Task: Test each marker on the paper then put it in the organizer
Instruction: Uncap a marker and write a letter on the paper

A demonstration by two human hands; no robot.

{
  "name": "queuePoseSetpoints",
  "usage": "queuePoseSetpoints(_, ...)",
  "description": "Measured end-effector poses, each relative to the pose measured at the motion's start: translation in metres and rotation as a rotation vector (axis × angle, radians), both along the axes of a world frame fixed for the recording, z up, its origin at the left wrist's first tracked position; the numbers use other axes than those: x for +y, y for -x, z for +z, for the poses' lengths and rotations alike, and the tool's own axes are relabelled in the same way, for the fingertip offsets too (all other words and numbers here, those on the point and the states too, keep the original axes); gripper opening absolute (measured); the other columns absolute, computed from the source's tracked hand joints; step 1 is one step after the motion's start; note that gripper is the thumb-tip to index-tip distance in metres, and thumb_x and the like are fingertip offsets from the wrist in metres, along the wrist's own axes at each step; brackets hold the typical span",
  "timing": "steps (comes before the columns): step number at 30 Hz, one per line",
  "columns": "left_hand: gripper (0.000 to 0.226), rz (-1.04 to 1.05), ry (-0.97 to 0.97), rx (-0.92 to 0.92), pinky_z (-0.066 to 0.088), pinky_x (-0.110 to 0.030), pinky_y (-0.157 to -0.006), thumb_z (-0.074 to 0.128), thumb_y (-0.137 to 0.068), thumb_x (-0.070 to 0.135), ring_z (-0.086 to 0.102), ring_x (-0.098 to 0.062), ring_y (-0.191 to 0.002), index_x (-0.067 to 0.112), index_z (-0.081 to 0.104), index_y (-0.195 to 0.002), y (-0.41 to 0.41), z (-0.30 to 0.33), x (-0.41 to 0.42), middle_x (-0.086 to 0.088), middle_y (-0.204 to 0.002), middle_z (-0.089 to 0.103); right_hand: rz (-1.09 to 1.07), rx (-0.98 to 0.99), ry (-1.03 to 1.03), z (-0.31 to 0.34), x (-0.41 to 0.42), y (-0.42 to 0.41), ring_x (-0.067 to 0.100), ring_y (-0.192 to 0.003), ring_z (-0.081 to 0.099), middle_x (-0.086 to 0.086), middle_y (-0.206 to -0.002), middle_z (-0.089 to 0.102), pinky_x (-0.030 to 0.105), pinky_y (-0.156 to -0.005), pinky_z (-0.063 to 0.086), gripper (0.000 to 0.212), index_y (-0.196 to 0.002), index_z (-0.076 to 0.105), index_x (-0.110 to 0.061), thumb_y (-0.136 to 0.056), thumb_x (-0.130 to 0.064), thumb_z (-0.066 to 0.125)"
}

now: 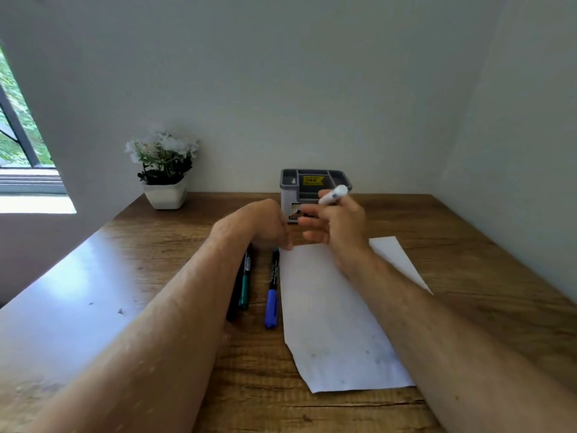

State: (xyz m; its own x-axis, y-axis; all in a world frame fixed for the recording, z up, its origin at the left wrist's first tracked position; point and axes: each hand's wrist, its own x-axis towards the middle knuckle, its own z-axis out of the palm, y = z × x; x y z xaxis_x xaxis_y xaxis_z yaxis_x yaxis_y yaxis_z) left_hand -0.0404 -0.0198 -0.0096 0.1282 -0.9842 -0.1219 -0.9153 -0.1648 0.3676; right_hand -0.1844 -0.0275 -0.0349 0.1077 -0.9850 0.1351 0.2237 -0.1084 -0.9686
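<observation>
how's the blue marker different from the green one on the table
The blue marker has a blue cap and lies fully in view beside the paper. The green marker has a green cap and lies further left, its far end hidden under the left hand. Both have dark barrels, caps toward the camera.

The left hand curls knuckles-up, so whatever its fingers hold is hidden, and its forearm covers most of the black marker and part of the green marker. The right hand is motion-blurred and hides the organizer front; its yellow label is unreadable.
</observation>
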Motion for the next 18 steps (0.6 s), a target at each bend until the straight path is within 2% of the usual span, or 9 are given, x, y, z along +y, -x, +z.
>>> queuePoseSetpoints(3, 0.015, -0.022, -0.013, 0.018, 0.042, -0.037, -0.088, 0.078, -0.08, 0.031, 0.06, -0.016, -0.099, 0.026, 0.075, -0.093, -0.003, -0.001, -0.004, 0.005, -0.096, 0.068, -0.001, 0.11, 0.055, -0.014, 0.001, 0.003, 0.022, -0.055, 0.063, 0.009, -0.069, 0.068, 0.028, -0.047, 0.049, 0.008, -0.096, 0.066, -0.01, -0.096, -0.013, 0.058)
queuePoseSetpoints(5, 0.007, -0.034, -0.013, 0.065, 0.04, -0.041, -0.095, 0.078, -0.081, 0.028, 0.059, -0.015, -0.099, 0.028, 0.074, -0.087, -0.005, -0.002, -0.003, 0.008, -0.093, 0.068, -0.016, 0.131, 0.063, -0.017, -0.001, 0.002, 0.013, -0.045, 0.05, 0.004, -0.057, 0.058, 0.022, -0.04, 0.039, 0.021, -0.089, 0.069, -0.005, -0.097, -0.02, 0.058)
queuePoseSetpoints(7, 0.006, -0.036, -0.019, 0.097, 0.041, -0.042, -0.097, 0.078, -0.08, 0.026, 0.058, -0.013, -0.094, 0.029, 0.074, -0.083, -0.008, -0.001, -0.001, 0.01, -0.088, 0.067, -0.012, 0.15, 0.098, -0.017, -0.001, -0.001, 0.007, -0.041, 0.044, 0.001, -0.053, 0.053, 0.019, -0.039, 0.035, 0.029, -0.082, 0.071, -0.002, -0.098, -0.022, 0.057)
queuePoseSetpoints(11, 0.016, -0.033, 0.0, 0.134, 0.047, -0.042, -0.091, 0.08, -0.078, 0.021, 0.058, -0.01, -0.079, 0.032, 0.071, -0.07, -0.013, 0.002, 0.001, 0.01, -0.075, 0.067, 0.005, 0.295, 0.225, -0.022, 0.003, -0.007, 0.008, -0.043, 0.048, 0.001, -0.05, 0.054, 0.022, -0.042, 0.039, 0.027, -0.07, 0.07, -0.005, -0.092, -0.011, 0.057)
queuePoseSetpoints(15, 0.01, -0.043, -0.034, 0.153, 0.046, -0.041, -0.09, 0.074, -0.084, 0.017, 0.058, -0.011, -0.085, 0.027, 0.072, -0.081, -0.011, 0.003, 0.0, 0.007, -0.087, 0.067, -0.007, 0.352, 0.234, -0.023, 0.006, -0.007, 0.007, -0.042, 0.054, 0.006, -0.055, 0.059, 0.019, -0.04, 0.041, 0.015, -0.081, 0.069, 0.004, -0.088, -0.006, 0.06)
queuePoseSetpoints(18, 0.011, -0.054, -0.044, 0.16, 0.046, -0.038, -0.085, 0.074, -0.084, 0.016, 0.059, -0.012, -0.087, 0.027, 0.074, -0.084, -0.013, 0.002, -0.003, 0.007, -0.087, 0.068, -0.009, 0.441, 0.272, -0.023, 0.005, -0.009, 0.006, -0.045, 0.058, 0.005, -0.059, 0.061, 0.019, -0.044, 0.044, 0.006, -0.078, 0.069, -0.003, -0.083, -0.004, 0.066)
